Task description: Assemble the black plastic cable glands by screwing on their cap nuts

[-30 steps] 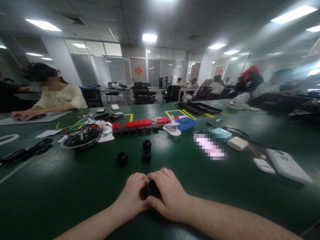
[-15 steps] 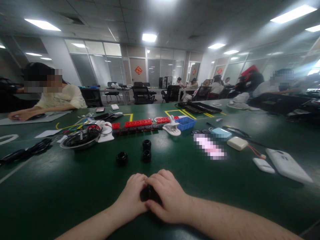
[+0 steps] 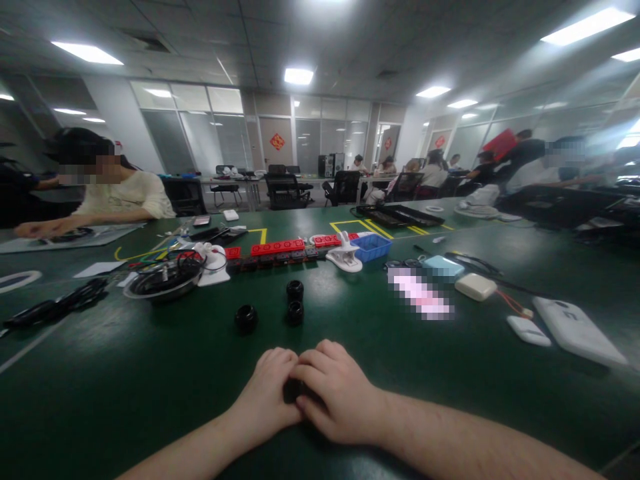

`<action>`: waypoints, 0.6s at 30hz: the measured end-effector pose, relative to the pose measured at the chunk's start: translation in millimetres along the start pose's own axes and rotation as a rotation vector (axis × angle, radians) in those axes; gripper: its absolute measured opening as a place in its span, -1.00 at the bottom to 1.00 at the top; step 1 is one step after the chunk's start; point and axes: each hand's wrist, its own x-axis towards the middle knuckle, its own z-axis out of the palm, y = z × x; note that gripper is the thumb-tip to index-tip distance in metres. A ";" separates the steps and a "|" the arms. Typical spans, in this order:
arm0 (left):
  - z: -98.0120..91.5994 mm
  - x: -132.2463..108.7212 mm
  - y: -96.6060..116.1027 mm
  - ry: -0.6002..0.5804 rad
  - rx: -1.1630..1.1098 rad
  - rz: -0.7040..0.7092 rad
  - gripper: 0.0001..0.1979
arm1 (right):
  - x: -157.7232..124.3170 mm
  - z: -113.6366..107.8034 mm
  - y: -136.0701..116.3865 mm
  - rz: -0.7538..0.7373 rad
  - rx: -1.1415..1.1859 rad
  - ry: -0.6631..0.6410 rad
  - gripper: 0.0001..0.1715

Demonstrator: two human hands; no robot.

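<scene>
My left hand (image 3: 267, 390) and my right hand (image 3: 343, 393) meet low in the middle of the view. Both are closed around a small black object (image 3: 294, 391), which my fingers mostly hide. It looks similar in colour to the black round hollow parts nearby, but its full shape cannot be made out. Beyond my hands on the green table (image 3: 400, 373) are three such parts. One black round part (image 3: 246, 319) stands to the left. A second black round part (image 3: 295, 313) sits close in front of a third black round part (image 3: 295, 289).
A metal bowl (image 3: 133, 292) with black cables lies left. Red and black blocks (image 3: 277, 247), a white clip (image 3: 345, 259) and a blue basket (image 3: 373, 249) form a row ahead. White cases (image 3: 529, 331) and a power bank (image 3: 476, 287) lie right. A person (image 3: 125, 190) sits far left.
My right fingers and thumb have shifted slightly over the black object, hiding more of it. The hands stay in nearly the same place, and the black round parts remain standing.
</scene>
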 end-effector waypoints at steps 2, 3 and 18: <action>0.3 0.0 -0.9 0.006 -0.004 -0.006 -0.76 | -0.2 -1.6 -0.8 0.007 0.019 0.004 -0.64; 0.3 -0.1 -1.1 0.008 -0.004 -0.002 -0.77 | -0.5 -2.7 -1.2 0.017 0.030 0.014 -0.64; -1.9 -1.2 1.5 0.014 0.030 0.038 -0.84 | 2.4 -1.3 -0.5 0.210 -0.049 0.040 -0.70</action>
